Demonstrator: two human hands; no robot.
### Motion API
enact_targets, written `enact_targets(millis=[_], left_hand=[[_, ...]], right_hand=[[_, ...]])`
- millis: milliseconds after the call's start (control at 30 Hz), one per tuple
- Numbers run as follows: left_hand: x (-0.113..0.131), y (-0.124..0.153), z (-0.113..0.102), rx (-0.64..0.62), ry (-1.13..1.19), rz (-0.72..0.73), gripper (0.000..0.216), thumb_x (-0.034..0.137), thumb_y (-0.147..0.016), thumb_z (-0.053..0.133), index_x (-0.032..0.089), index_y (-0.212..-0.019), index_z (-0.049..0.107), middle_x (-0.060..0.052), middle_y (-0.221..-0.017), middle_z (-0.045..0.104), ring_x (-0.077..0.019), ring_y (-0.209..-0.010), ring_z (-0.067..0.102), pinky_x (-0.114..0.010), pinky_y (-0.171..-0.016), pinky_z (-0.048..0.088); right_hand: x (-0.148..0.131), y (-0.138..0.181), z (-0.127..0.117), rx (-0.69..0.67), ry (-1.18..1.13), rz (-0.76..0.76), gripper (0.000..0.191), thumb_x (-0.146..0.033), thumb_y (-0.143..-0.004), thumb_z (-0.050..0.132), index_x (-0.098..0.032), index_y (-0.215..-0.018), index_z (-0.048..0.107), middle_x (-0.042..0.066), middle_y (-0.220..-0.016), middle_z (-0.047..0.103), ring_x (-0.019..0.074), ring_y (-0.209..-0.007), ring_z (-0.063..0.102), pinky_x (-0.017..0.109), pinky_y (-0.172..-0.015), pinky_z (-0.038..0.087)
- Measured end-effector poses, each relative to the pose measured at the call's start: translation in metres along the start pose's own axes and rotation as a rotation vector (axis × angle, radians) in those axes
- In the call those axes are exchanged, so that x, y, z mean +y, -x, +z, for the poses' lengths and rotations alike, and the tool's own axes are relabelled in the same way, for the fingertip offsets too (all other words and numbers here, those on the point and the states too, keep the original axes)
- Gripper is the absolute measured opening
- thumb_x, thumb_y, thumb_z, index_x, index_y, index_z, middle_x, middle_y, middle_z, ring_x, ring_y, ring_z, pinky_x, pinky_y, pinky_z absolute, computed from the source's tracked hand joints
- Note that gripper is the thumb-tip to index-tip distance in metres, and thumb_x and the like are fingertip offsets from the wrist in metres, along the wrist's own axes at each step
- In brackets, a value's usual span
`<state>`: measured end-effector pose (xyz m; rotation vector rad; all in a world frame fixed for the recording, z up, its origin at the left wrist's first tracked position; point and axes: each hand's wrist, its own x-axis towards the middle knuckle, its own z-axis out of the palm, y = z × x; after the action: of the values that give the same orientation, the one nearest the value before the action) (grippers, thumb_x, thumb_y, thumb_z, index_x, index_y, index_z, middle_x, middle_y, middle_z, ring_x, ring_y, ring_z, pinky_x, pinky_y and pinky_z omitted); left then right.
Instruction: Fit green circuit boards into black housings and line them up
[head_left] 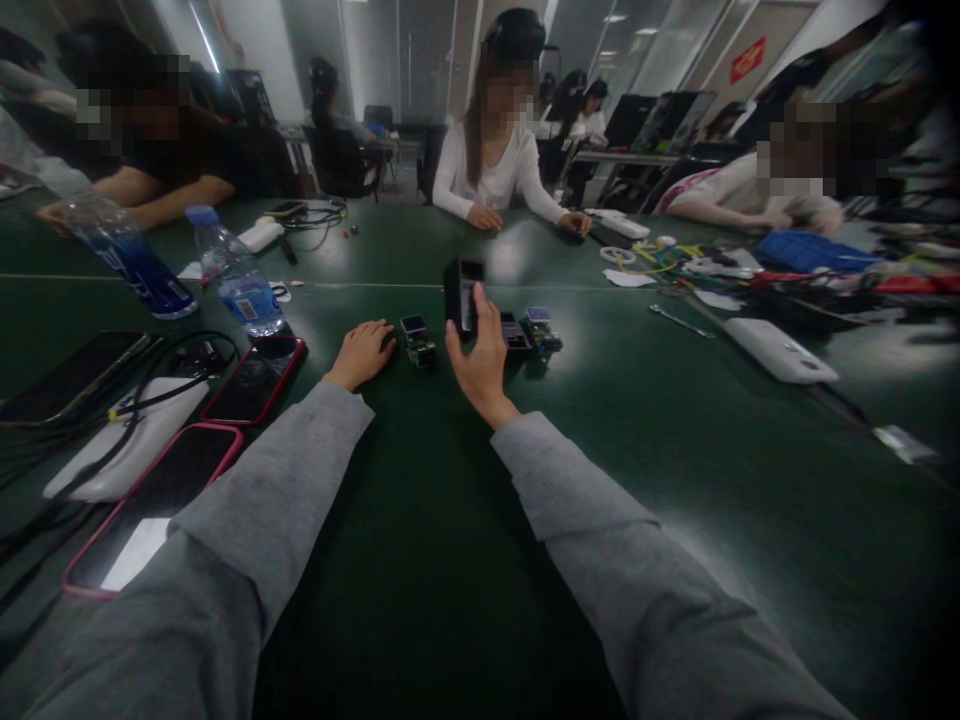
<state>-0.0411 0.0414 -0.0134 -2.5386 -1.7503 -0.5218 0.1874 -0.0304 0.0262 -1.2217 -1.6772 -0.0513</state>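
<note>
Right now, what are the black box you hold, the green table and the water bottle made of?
The box in the right hand looks like hard black plastic, matte, with straight edges. The table seems a smooth, green coated top, since lights glare on it; what lies under I cannot tell. The bottle looks like clear, thin plastic with a blue cap.

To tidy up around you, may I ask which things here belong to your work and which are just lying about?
In hand: small black box, held upright by the right hand; small circuit modules beside the left hand and behind the right.
Lying about: water bottles, pink-cased phones, cables, white casing at right.
</note>
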Motion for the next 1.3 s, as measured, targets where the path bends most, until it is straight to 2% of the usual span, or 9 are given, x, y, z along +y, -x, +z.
enact_targets(millis=[67, 233, 400, 533, 633, 733, 900, 1067, 1300], left_hand=[[-0.001, -0.001, 0.000, -0.011, -0.001, -0.002, 0.044, 0.039, -0.105, 0.040, 0.020, -0.141, 0.057, -0.012, -0.154, 0.053, -0.0292, -0.142, 0.048, -0.052, -0.116, 0.040], [-0.001, -0.001, -0.001, -0.021, 0.005, 0.007, 0.046, 0.039, -0.105, 0.040, 0.017, -0.142, 0.057, -0.015, -0.155, 0.052, -0.0302, -0.142, 0.048, -0.053, -0.116, 0.040], [0.001, 0.000, -0.002, -0.008, 0.010, 0.006, 0.044, 0.039, -0.105, 0.040, 0.020, -0.141, 0.057, -0.013, -0.154, 0.053, -0.0298, -0.141, 0.049, -0.054, -0.116, 0.039], [0.002, 0.000, -0.002, -0.009, 0.004, 0.002, 0.044, 0.038, -0.105, 0.040, 0.019, -0.141, 0.058, -0.014, -0.154, 0.053, -0.0302, -0.142, 0.048, -0.053, -0.117, 0.040], [0.002, 0.000, -0.002, -0.009, 0.002, 0.010, 0.044, 0.036, -0.105, 0.041, 0.017, -0.141, 0.058, -0.015, -0.154, 0.053, -0.0299, -0.142, 0.048, -0.052, -0.117, 0.039], [0.002, 0.000, -0.002, -0.013, -0.008, 0.002, 0.043, 0.035, -0.104, 0.041, 0.019, -0.141, 0.057, -0.014, -0.154, 0.053, -0.0296, -0.143, 0.047, -0.052, -0.117, 0.039], [0.004, 0.001, -0.003, 0.006, -0.018, 0.004, 0.043, 0.037, -0.105, 0.040, 0.020, -0.140, 0.058, -0.013, -0.153, 0.054, -0.0300, -0.142, 0.048, -0.052, -0.117, 0.040], [0.003, 0.000, -0.001, 0.002, -0.010, -0.002, 0.045, 0.039, -0.105, 0.040, 0.018, -0.141, 0.057, -0.014, -0.154, 0.053, -0.0295, -0.142, 0.048, -0.051, -0.118, 0.038], [-0.002, -0.002, 0.002, 0.005, -0.009, 0.019, 0.045, 0.039, -0.104, 0.040, 0.021, -0.141, 0.057, -0.013, -0.154, 0.054, -0.0293, -0.142, 0.048, -0.053, -0.117, 0.039]], right_hand=[[0.013, 0.000, -0.002, -0.037, 0.018, 0.076, 0.063, -0.034, -0.101, 0.046, -0.018, -0.160, 0.031, 0.017, -0.153, 0.044, 0.0307, -0.140, 0.047, 0.053, -0.114, 0.046], [0.036, 0.008, 0.006, -0.340, 0.114, 0.200, 0.062, -0.031, -0.096, 0.052, -0.011, -0.153, 0.043, 0.022, -0.135, 0.058, 0.0357, -0.118, 0.063, 0.056, -0.101, 0.054], [0.029, 0.008, 0.003, -0.292, 0.236, 0.151, 0.063, -0.041, -0.101, 0.048, -0.010, -0.156, 0.038, 0.027, -0.153, 0.040, 0.0409, -0.142, 0.042, 0.061, -0.109, 0.045], [0.008, 0.005, -0.006, -0.246, 0.238, -0.021, 0.066, -0.050, -0.105, 0.044, -0.022, -0.163, 0.027, 0.015, -0.169, 0.019, 0.0349, -0.155, 0.019, 0.062, -0.120, 0.030], [-0.006, 0.007, 0.000, -0.463, 0.171, -0.262, 0.064, -0.043, -0.104, 0.050, -0.025, -0.162, 0.031, 0.009, -0.172, 0.012, 0.0290, -0.158, 0.013, 0.055, -0.125, 0.025], [-0.010, 0.012, 0.013, -0.599, 0.138, -0.347, 0.056, -0.031, -0.103, 0.052, -0.017, -0.156, 0.042, 0.014, -0.170, 0.017, 0.0268, -0.158, 0.012, 0.052, -0.127, 0.025], [-0.011, 0.017, 0.023, -0.550, 0.208, -0.245, 0.050, -0.016, -0.103, 0.040, -0.012, -0.153, 0.047, 0.014, -0.169, 0.023, 0.0277, -0.157, 0.019, 0.052, -0.125, 0.031], [-0.020, 0.016, 0.021, -0.515, 0.263, -0.121, 0.056, -0.019, -0.102, 0.044, -0.010, -0.157, 0.039, 0.017, -0.168, 0.024, 0.0341, -0.151, 0.031, 0.052, -0.119, 0.041], [-0.005, 0.001, 0.001, -0.340, 0.223, -0.144, 0.052, -0.031, -0.109, 0.029, -0.016, -0.158, 0.038, 0.010, -0.167, 0.029, 0.0242, -0.156, 0.022, 0.050, -0.126, 0.028]])
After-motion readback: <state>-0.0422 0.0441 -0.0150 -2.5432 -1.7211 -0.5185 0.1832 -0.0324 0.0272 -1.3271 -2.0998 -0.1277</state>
